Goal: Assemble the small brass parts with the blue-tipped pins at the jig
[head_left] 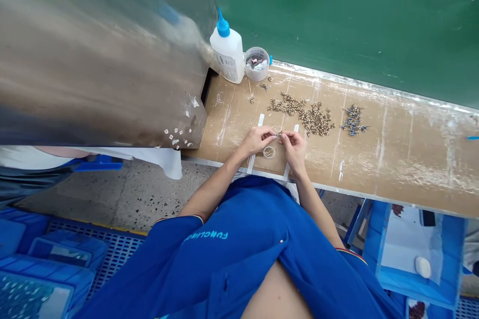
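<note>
My left hand (257,138) and my right hand (294,145) meet above the brown bench (404,149), fingertips pinched together on a tiny brass part (280,133). Just under them lies a small clear ring-shaped piece (268,152) between two white strips (260,120). A loose heap of small brass parts (305,113) spreads just beyond my right hand. Farther right sits a smaller cluster of bluish metal parts (353,120).
A white glue bottle with a blue cap (227,50) and a small clear cup (256,64) stand at the bench's back left, against a metal housing (101,55). A green conveyor belt (337,15) runs behind. Blue crates (45,264) sit on the floor.
</note>
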Tool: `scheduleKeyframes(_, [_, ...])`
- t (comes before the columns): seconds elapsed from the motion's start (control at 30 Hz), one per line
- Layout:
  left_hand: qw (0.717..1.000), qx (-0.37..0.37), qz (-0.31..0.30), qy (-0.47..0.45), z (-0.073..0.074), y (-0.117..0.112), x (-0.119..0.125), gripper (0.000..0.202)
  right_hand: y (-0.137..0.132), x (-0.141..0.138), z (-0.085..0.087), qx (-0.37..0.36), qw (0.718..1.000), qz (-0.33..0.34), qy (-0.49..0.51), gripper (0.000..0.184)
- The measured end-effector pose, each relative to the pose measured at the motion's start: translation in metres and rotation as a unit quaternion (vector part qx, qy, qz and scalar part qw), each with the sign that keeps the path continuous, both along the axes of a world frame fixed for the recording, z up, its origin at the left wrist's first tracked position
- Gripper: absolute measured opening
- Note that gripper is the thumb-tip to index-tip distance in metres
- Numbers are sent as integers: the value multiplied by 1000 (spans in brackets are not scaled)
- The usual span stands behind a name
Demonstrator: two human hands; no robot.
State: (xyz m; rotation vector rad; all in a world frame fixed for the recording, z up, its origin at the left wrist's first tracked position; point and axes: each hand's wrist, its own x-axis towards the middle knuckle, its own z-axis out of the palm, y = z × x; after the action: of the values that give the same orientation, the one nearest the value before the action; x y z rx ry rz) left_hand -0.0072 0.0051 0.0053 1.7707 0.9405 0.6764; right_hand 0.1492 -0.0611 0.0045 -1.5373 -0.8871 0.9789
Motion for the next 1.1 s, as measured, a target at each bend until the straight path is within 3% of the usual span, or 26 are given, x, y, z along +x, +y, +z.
scheduleKeyframes(0.5, [1000, -3, -14, 0, 1, 2, -1, 15, 0, -1, 0, 1, 999, 31, -16, 43])
scheduleKeyframes(0.83, [999, -3, -38, 5, 0, 4, -4, 13, 2, 12, -1, 2, 988, 140, -71, 34])
scheduleKeyframes(1.1, [999, -15, -45, 7, 2, 5, -3, 15, 2, 7, -2, 8, 985, 138, -106, 22])
